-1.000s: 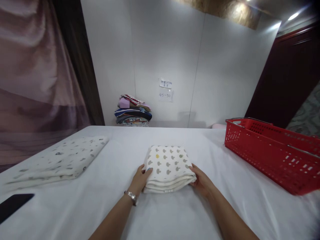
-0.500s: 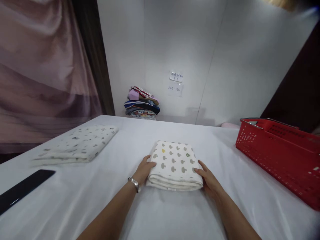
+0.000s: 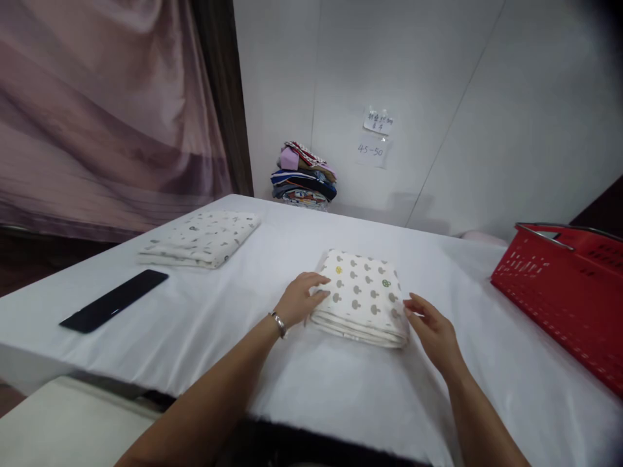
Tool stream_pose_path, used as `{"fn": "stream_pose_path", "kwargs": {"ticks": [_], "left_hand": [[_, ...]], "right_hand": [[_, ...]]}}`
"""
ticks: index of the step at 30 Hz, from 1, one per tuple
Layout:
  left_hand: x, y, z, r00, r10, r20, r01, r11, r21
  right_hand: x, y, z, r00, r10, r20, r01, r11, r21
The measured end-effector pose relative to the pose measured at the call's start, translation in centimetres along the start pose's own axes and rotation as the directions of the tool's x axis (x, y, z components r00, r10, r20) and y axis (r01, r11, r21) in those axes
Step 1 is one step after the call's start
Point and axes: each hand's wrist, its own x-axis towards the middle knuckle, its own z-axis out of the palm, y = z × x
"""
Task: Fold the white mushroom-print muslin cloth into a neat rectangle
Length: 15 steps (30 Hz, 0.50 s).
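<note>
A folded white cloth [image 3: 363, 292] printed with grey mushroom shapes lies on the white-covered table, its layered fold facing me. One yellow and one green motif stand out on its top. My left hand [image 3: 302, 299], with a silver bracelet at the wrist, is at the cloth's left edge, its fingers stretched out over the border. At the right edge, my right hand [image 3: 434, 329] hovers with thumb and fingers apart, close beside the cloth. Neither hand grips it. Farther left lies a second folded white cloth [image 3: 209, 237] with small dark prints.
A flat black slab-like object [image 3: 115, 300] lies near the table's left front. The red plastic basket [image 3: 564, 292] stands at the right. Behind the table is a stack of folded fabrics [image 3: 304, 175] against the wall, with paper notes [image 3: 374, 150] above. A pinkish curtain [image 3: 107, 110] hangs at left.
The view has swung left and down, showing the table's front edge. My right hand has come away from the cloth's right side, and the left hand has loosened, its fingers now over the edge.
</note>
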Motion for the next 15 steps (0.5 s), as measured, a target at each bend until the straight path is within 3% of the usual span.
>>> {"fn": "stream_pose_path", "kwargs": {"ticks": [3,8,15], "left_hand": [[-0.8,0.7,0.6,0.977,0.183,0.107,-0.184,0.983,0.000],[-1.2,0.5,1.6,0.933,0.295,0.205,-0.324,0.938,0.123],[-0.9,0.2,1.9,0.906,0.305,0.294,-0.376,0.898,0.227]], "right_hand": [[-1.0,-2.0,0.0,0.979,-0.120,0.167,0.132,0.989,-0.063],[-0.9,-3.8,1.6,0.856,-0.269,0.441,0.343,0.935,-0.095],[-0.7,-2.7,3.8,0.795,-0.408,0.450,0.547,0.802,-0.238]]}}
